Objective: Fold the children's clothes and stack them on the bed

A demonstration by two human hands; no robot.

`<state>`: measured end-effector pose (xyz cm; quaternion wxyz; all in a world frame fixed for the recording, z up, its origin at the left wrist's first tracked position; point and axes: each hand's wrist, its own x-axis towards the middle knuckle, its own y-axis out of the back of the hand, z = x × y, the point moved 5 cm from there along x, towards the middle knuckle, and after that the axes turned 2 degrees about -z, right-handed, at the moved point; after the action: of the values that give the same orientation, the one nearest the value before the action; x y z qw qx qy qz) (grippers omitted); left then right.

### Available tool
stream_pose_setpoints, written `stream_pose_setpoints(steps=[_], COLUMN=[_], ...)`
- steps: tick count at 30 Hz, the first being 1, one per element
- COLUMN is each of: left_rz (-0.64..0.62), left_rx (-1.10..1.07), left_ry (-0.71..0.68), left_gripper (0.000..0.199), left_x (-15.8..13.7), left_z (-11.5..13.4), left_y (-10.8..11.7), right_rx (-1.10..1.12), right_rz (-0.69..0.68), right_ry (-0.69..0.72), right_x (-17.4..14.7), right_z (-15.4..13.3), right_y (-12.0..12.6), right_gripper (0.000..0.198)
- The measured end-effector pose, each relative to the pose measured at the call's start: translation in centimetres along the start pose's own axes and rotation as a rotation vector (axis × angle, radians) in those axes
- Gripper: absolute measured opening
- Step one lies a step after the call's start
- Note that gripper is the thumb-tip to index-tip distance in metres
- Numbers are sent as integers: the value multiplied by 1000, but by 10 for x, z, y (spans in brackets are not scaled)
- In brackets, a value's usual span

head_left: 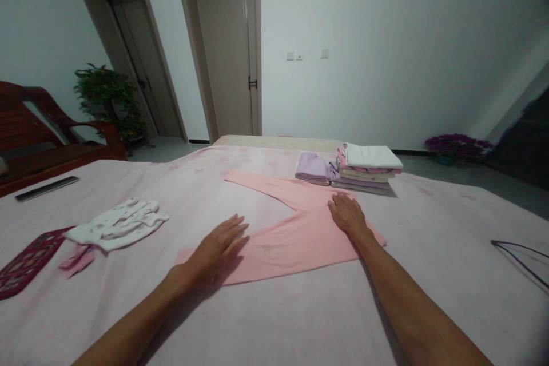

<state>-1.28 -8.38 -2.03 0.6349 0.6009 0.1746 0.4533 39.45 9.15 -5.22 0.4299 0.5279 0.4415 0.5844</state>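
As I look down through the head camera, I have the pink trousers [295, 231] spread flat across the middle of the pale pink sheet [278, 320], waist end to the right and both legs fanned leftward with a wedge of sheet between them. My right hand [347, 213] rests open on the waist end, fingers loosely bent against the fabric. My left hand [223, 240] is open too, fingers extended over the near leg; I cannot tell whether its palm touches the cloth.

The near edge of the trousers runs almost straight, leaving me a broad strip of sheet on this side. Beyond, the far leg's edge lies close to the folded lilac garment [313, 167], just beside the taller stack of folded clothes [369, 167], so that side is tightest. Leftward, a stretch of sheet separates me from the crumpled white garment [120, 226], whose edge meets the dark red patterned cloth [32, 260]. Rightward, wide sheet runs out to a black cable [508, 247].
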Motion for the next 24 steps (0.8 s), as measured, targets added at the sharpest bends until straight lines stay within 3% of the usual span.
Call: stream_pose_setpoints(steps=[2,5,9,14,18,21,24], left_rz=[-112,-255,-338,-329,-296,-202,-22], left_rx=[-37,-54,-65,-109,-270,-383,-295], left_ry=[-186,-254,-194,-223,-202,63,344], left_gripper=[54,63,75,74,56,48,41], left_x=[18,35,34,19,25,48,78], left_z=[35,61,62,51,25,-22,-81], left_y=[-9,-27,-42,-29,-15,-8,1], right_rx=[-11,-28,-41,-67,-68,-90,-109], right_rz=[-24,-87,-115,-65,-73,-48,-22], right_ry=[1,-22,-32,-17,-22,-9,9], right_x=[1,3,5,4,3,0,-2], right_z=[0,2,5,6,5,4,2], right_y=[-2,-8,-14,-14,-13,-9,-7], right_gripper=[53,59,62,62,63,61,59])
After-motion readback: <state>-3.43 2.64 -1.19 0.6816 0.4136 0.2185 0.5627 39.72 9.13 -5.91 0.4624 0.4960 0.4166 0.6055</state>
